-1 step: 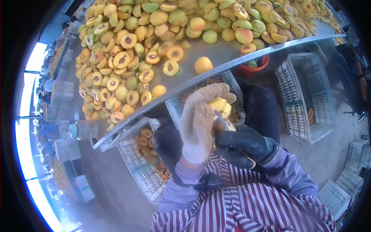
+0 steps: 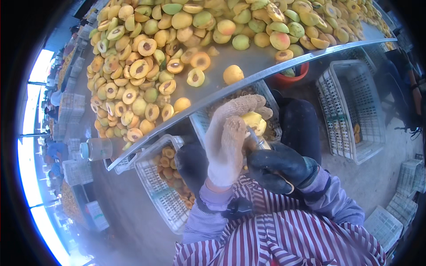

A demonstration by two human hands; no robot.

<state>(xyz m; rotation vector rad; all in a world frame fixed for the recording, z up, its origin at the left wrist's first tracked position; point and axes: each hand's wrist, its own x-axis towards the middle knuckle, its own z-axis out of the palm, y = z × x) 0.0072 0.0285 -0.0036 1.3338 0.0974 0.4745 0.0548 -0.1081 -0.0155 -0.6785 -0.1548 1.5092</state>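
My left hand (image 2: 226, 137), in a pale knitted glove with dirty fingertips, curls around a yellow peach piece (image 2: 254, 122). The fruit's cut side is mostly hidden by my fingers. In a black coated glove, my right hand (image 2: 279, 166) grips a small metal-bladed hand tool (image 2: 258, 140) with a pale handle, whose end pokes out below the fist. The blade reaches up against the lower side of the peach piece. Both hands are close together above my lap, just short of the table edge (image 2: 248, 82).
Peach halves (image 2: 140, 68) and some whole fruit lie heaped on the metal table. Below its edge stand a crate of fruit halves (image 2: 166, 190), a crate with brown scraps (image 2: 262, 99), a red bucket (image 2: 293, 77) and another white crate (image 2: 350, 111). A plastic bottle (image 2: 97, 148) is at left.
Both hands keep their hold. The left hand and the tool's blade have shifted only slightly against each other at the peach piece.
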